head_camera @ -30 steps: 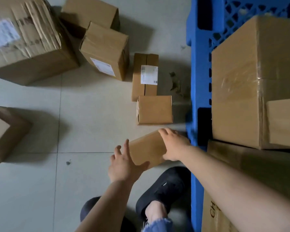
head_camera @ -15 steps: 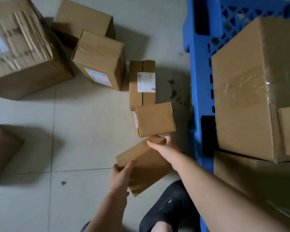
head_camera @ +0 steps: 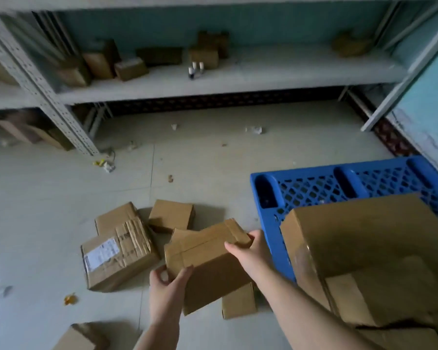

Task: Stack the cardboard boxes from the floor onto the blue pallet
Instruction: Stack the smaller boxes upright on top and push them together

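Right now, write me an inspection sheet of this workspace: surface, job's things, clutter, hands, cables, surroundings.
Surface: pale tiled floor, with dirt marks.
Job's things: held box lifted off the floor; blue pallet at right already carries a large box; labelled box, plain box and small box wait on the floor.
Clutter: paper scraps and wrappers near the shelving.
Hands: left hand grips the held box's near corner; right hand grips its far end.
Cables: nothing seen.
Surroundings: metal shelving holding cartons and small bottles; teal wall.
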Action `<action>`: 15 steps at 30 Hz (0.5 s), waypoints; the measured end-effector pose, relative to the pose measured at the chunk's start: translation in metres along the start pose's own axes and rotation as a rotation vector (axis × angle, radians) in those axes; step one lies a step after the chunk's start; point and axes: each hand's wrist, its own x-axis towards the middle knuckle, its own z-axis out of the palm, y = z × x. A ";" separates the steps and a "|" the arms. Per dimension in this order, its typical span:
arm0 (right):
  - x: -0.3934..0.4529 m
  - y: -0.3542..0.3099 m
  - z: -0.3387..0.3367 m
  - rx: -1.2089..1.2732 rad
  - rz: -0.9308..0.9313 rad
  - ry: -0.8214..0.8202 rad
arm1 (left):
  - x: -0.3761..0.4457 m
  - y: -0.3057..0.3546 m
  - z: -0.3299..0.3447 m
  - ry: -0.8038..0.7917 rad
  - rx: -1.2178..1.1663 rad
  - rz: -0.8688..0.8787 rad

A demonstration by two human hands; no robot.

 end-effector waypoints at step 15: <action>-0.272 -0.334 -0.260 0.207 -0.583 0.247 | -0.309 0.340 -0.044 -0.319 -0.026 0.758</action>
